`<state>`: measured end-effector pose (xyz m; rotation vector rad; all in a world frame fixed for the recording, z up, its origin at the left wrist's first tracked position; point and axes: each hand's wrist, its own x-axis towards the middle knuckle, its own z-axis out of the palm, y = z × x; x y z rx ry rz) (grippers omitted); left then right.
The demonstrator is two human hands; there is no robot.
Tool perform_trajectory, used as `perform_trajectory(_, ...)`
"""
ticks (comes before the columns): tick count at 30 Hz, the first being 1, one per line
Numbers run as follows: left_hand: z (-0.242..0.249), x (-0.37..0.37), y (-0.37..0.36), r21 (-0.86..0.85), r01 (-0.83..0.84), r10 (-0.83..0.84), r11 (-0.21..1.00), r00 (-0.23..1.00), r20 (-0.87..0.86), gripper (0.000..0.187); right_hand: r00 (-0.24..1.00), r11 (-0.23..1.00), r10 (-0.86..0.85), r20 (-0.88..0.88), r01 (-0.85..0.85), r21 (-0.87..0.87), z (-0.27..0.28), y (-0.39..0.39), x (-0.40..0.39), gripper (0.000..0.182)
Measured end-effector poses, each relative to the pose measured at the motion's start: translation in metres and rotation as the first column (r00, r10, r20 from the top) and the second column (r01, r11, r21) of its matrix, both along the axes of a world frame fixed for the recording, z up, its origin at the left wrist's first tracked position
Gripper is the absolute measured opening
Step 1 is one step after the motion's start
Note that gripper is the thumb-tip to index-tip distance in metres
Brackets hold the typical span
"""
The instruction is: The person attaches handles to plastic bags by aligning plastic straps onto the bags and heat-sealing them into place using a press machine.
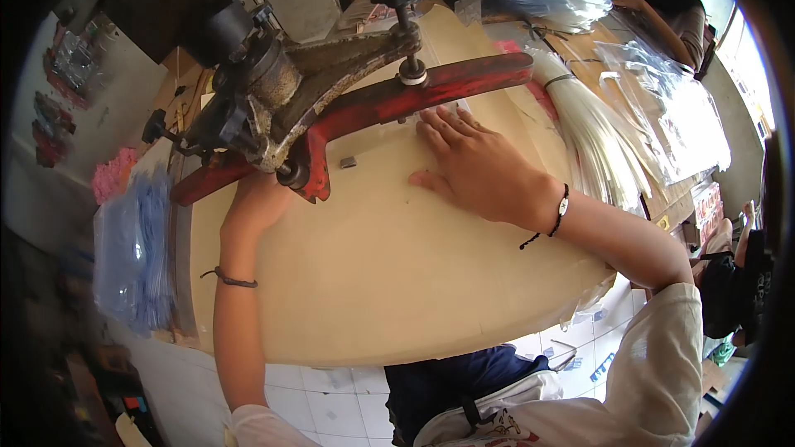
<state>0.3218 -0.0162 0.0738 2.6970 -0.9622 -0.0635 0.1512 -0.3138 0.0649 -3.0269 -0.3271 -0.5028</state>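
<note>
centrally, a pale work board is seen, its curved near edge overhanging the tiled floor, with a wide bare stretch left open in front of the hands. the right hand is laid flat and open on the board, fingers spread and pointing toward the red press arm, their tips just at the arm's lower edge; a thin clear sheet appears to be pressed under them, though its outline is hard to tell. the left hand is reached under the rusty press head, and its fingers are hidden there, so it cannot be told how far it is closed or what it has hold of. a small metal block lies on the board between the two hands. along the board's right edge a bundle of pale strips is laid, with clear plastic bags beyond it. at the left edge a stack of bluish bags is crowded close.
</note>
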Motion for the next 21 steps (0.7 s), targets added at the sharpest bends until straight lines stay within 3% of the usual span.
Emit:
perform_trajectory(5,0.004,0.002,0.009,-0.015,-0.074,0.072,0.997,0.992,-0.100,0.049,1.000,1.000,0.020,0.014,-0.020,-0.008,-0.002,-0.001,0.000,0.066)
perform_trajectory(11,-0.002,0.021,0.018,0.165,-0.057,0.085,0.985,0.982,-0.169,0.046,0.998,0.998,0.058,-0.016,-0.058,0.009,0.008,-0.005,0.002,0.056)
perform_trajectory(14,0.010,0.004,0.011,0.006,0.026,-0.025,1.000,0.989,-0.149,0.043,0.996,0.996,0.084,0.024,-0.084,0.004,0.011,-0.004,0.000,0.053)
perform_trajectory(17,0.022,0.002,0.007,0.143,0.011,0.023,0.990,0.973,-0.229,0.042,0.990,0.994,0.103,0.093,-0.101,-0.027,0.009,-0.004,-0.004,0.052)
perform_trajectory(21,0.021,0.000,0.009,0.070,0.033,-0.019,0.997,0.982,-0.188,0.043,0.995,0.997,0.077,0.061,-0.075,-0.024,0.011,0.003,-0.012,0.053)
